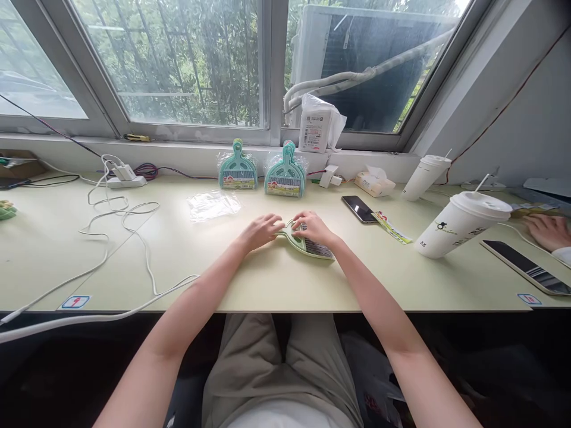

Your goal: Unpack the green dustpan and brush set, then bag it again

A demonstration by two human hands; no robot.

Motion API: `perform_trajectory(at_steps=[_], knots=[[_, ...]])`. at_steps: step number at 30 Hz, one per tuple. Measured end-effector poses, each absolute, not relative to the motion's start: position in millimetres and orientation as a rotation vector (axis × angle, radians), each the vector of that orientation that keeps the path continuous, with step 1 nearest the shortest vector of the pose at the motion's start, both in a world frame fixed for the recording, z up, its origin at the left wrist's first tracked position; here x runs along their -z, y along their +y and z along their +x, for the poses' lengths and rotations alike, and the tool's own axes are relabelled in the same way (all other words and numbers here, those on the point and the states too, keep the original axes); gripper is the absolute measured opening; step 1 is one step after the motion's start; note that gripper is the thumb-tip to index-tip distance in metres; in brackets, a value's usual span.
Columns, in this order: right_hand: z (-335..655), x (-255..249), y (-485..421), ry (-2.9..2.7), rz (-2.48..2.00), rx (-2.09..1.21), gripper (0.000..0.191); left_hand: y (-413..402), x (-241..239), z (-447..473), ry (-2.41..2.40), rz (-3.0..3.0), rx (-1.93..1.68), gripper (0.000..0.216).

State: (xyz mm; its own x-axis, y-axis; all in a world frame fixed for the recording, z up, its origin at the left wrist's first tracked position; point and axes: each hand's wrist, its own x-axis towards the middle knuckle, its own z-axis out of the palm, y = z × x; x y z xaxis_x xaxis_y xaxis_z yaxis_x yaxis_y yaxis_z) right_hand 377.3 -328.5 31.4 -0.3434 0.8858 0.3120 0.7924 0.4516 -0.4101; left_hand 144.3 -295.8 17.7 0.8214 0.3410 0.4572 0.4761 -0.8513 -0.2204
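A small green dustpan and brush set lies on the table in front of me, its grey bristles pointing right. My left hand is closed around the handle end. The fingers of my right hand are bent down onto the set's middle, near where the bristles begin; that hand hides part of it. Behind my hands a wrapped teal dustpan and brush set and a second wrapped set stand upright against the sill. A crumpled clear plastic bag lies left of my hands.
White cables trail across the left side. To the right are a black phone, a label strip, a tissue pack and two white cups. At the far right, another person's hand rests behind a tablet-like device.
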Motion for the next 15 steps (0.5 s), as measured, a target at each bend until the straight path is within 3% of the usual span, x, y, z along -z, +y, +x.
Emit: perform_trajectory(at_steps=[15], knots=[[377.1, -36.7, -319.1, -2.250, -1.574, -0.238, 0.014, -289.3, -14.9, 155.8, -0.621, -2.818, 0.725, 0.029]])
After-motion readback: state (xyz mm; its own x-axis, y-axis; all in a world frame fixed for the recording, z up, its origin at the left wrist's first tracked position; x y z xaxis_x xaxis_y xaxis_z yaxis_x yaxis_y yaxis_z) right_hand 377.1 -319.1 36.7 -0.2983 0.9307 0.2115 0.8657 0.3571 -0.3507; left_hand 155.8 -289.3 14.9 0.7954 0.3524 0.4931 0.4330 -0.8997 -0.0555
